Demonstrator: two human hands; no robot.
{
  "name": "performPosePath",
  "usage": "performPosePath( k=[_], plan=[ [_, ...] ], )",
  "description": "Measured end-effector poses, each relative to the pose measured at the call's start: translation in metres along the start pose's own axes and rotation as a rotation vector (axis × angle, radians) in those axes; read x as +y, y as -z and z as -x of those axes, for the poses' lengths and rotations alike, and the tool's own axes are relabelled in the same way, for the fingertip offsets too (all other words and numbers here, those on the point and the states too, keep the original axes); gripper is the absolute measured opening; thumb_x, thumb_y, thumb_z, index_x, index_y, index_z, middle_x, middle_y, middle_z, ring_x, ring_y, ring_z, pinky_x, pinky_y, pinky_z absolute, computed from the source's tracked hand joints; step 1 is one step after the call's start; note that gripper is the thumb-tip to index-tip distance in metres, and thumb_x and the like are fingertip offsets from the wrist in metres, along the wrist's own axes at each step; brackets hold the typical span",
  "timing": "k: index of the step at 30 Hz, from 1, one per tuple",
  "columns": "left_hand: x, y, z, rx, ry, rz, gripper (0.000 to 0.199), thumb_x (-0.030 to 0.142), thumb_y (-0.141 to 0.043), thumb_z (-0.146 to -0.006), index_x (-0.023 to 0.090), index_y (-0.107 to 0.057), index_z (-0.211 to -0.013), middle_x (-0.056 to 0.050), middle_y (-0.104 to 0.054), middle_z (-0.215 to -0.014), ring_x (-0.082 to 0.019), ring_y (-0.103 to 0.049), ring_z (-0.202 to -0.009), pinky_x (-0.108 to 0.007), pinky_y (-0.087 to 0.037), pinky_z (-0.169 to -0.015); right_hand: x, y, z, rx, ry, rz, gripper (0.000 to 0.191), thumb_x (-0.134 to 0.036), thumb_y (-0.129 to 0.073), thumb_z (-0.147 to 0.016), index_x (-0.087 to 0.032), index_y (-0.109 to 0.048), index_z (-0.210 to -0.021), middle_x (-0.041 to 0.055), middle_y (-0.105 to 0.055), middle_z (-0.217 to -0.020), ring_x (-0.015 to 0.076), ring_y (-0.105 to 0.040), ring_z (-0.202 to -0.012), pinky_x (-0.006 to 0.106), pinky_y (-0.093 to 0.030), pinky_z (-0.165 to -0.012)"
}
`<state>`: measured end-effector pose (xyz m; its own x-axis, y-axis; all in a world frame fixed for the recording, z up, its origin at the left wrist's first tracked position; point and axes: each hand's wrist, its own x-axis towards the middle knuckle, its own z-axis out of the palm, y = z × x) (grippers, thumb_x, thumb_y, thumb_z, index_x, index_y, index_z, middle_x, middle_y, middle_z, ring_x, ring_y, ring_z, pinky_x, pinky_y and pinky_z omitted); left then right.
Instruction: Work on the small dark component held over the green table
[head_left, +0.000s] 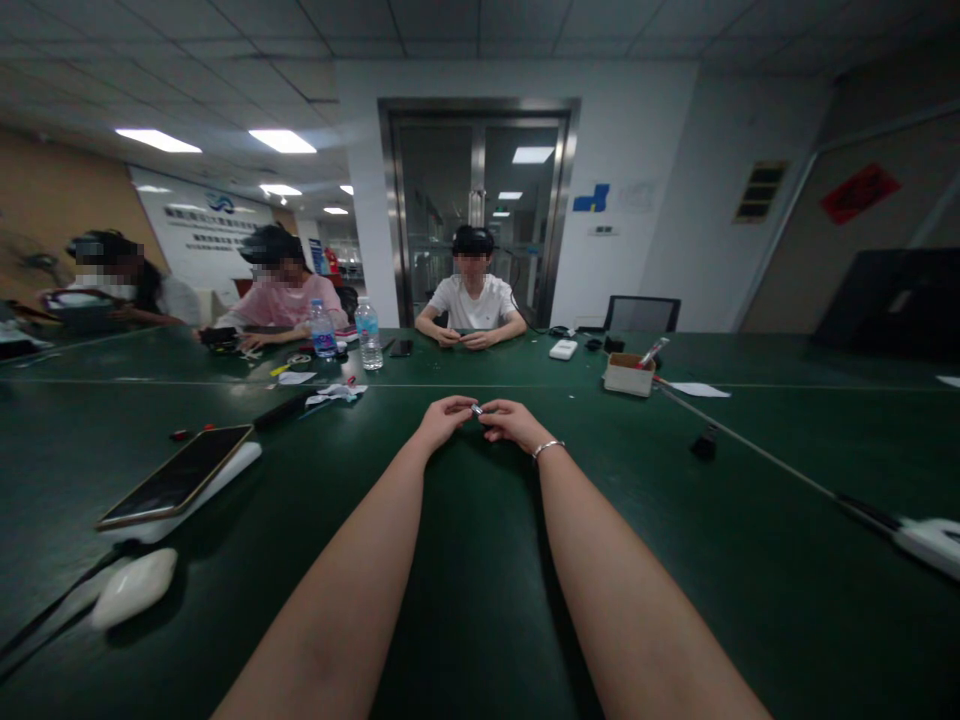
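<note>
Both of my arms reach forward over the green table, and the hands meet near its middle. Between the fingertips is a small shiny silvery piece, too small to tell its kind. My left hand pinches it from the left with thumb and fingers. From the other side my right hand closes on it too, the fingers curled. A silver bracelet circles the right wrist. Parts of the piece are covered by the fingertips.
On the left lie a phone on a white block and a white rounded case. Water bottles stand farther back. A small box and a cable are at right. Across the table sits a person; two others are at left.
</note>
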<state>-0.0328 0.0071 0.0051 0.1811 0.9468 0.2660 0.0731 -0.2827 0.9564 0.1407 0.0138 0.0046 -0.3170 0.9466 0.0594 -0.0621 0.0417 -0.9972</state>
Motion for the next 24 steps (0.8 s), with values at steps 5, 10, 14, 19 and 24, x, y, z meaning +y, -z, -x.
performPosePath(
  k=[5,10,14,19,24],
  plan=[
    [-0.0005,-0.0011,0.0003,0.013,-0.008,-0.024,0.036,0.030,-0.071,-0.063,0.014,-0.066,-0.094,-0.010,-0.068,-0.096,-0.019,-0.060,-0.083,-0.028,-0.044,-0.068,0.0002,0.0003,-0.0001,-0.007,0.003,0.028,0.018,-0.009,-0.071,-0.071,-0.011,-0.062,-0.087,0.0013,-0.065,-0.064,0.0073,-0.060,-0.044,0.013,-0.052,-0.042],
    [0.0006,-0.0011,0.0009,0.019,-0.020,-0.056,0.034,0.031,-0.071,-0.063,0.012,-0.067,-0.091,-0.010,-0.068,-0.091,-0.017,-0.060,-0.077,-0.028,-0.045,-0.066,0.0005,0.0007,0.0004,-0.016,0.008,0.040,0.017,-0.009,-0.070,-0.072,-0.011,-0.062,-0.087,0.0015,-0.065,-0.063,0.0070,-0.060,-0.044,0.013,-0.053,-0.043],
    [-0.0026,-0.0007,-0.0013,0.031,-0.027,-0.081,0.032,0.035,-0.070,-0.064,0.012,-0.067,-0.087,-0.009,-0.067,-0.083,-0.015,-0.059,-0.071,-0.027,-0.045,-0.064,-0.0002,0.0008,0.0012,-0.019,0.008,0.053,0.016,-0.007,-0.068,-0.073,-0.011,-0.062,-0.088,0.0016,-0.065,-0.063,0.0072,-0.060,-0.044,0.014,-0.053,-0.043],
    [-0.0053,-0.0016,-0.0030,0.040,-0.027,-0.110,0.030,0.038,-0.068,-0.065,0.012,-0.063,-0.079,-0.005,-0.063,-0.071,-0.012,-0.055,-0.061,-0.025,-0.044,-0.059,0.0009,0.0014,0.0002,-0.024,0.017,0.060,0.017,-0.007,-0.069,-0.072,-0.011,-0.062,-0.087,0.0012,-0.064,-0.062,0.0074,-0.060,-0.044,0.014,-0.053,-0.044],
    [-0.0045,-0.0044,-0.0033,0.086,-0.023,-0.148,0.031,0.043,-0.066,-0.065,0.014,-0.057,-0.068,0.000,-0.056,-0.058,-0.010,-0.051,-0.053,-0.023,-0.040,-0.052,0.0032,0.0023,-0.0022,-0.036,0.026,0.071,0.019,-0.007,-0.070,-0.071,-0.011,-0.062,-0.087,0.0007,-0.064,-0.061,0.0076,-0.060,-0.045,0.014,-0.052,-0.043]
  ],
)
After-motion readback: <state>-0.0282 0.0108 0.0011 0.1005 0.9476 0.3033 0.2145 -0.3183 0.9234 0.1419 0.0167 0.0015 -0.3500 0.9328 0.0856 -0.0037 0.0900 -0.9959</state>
